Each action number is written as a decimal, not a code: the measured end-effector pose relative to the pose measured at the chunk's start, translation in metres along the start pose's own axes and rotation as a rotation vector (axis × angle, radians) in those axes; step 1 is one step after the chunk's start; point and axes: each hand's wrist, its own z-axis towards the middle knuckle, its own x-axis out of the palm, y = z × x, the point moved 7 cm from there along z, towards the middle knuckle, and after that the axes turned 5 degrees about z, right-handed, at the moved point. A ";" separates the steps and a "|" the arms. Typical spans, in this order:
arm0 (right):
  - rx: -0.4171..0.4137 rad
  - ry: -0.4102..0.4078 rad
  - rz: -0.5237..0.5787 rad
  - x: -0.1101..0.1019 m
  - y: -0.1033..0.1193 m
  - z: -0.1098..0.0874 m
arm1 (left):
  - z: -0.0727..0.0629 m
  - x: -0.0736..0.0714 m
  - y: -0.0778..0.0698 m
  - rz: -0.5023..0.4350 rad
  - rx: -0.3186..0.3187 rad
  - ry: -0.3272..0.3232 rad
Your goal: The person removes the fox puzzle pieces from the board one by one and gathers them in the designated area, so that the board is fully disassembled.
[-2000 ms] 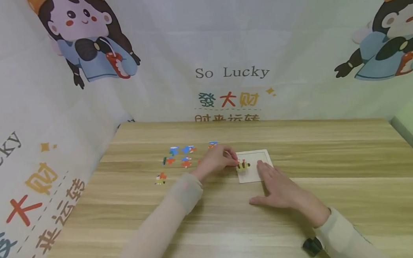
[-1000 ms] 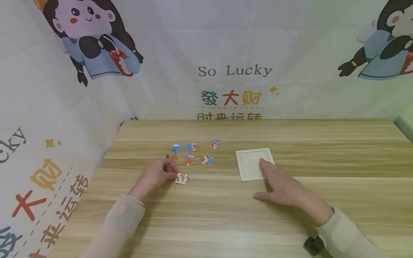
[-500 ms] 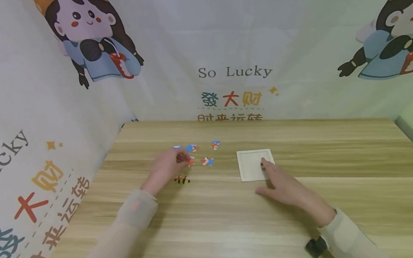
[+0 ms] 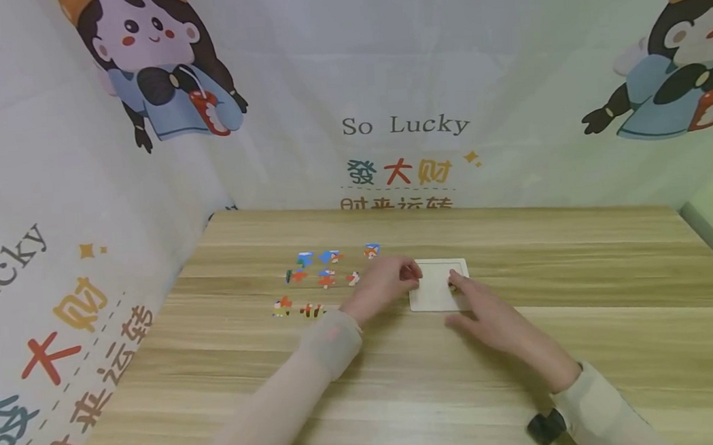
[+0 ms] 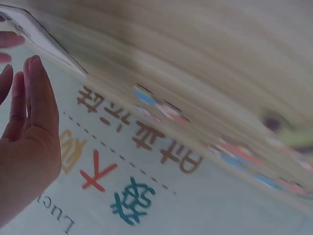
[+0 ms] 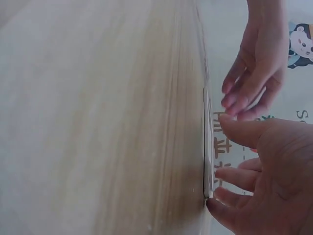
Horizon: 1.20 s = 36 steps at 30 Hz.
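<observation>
A square white puzzle tray (image 4: 436,302) lies at mid-table in the head view. My left hand (image 4: 386,283) has its thumb and fingers at the tray's left rim, and nothing shows between them. In the left wrist view the left hand (image 5: 36,122) has fairly straight fingers. My right hand (image 4: 487,313) rests its fingertips on the tray's right side; a small dark patch shows under them. The right wrist view has the right hand (image 6: 279,171) spread at the tray's edge, thumb apart from the fingers. Several jigsaw pieces (image 4: 326,279) lie left of the tray.
A striped yellow-black jigsaw piece (image 4: 313,311) lies in the nearest row, beside a red-and-yellow piece (image 4: 280,307). The wooden table (image 4: 368,405) ends at a printed cloth (image 4: 508,104) behind. A black device (image 4: 547,428) sits at the right sleeve.
My left hand carried the striped piece from the tray to the loose pieces and released it. It then passed over the pieces and moved right to the tray. The right hand stayed there.
</observation>
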 end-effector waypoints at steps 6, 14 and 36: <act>0.044 -0.077 0.036 -0.008 -0.010 0.004 | 0.016 0.023 -0.019 -0.030 -0.003 0.026; 0.080 -0.069 -0.002 -0.010 -0.021 0.005 | 0.027 0.040 -0.028 0.008 -0.058 0.033; 0.119 -0.050 -0.074 -0.010 -0.021 0.005 | 0.033 0.046 -0.032 0.159 -0.118 -0.010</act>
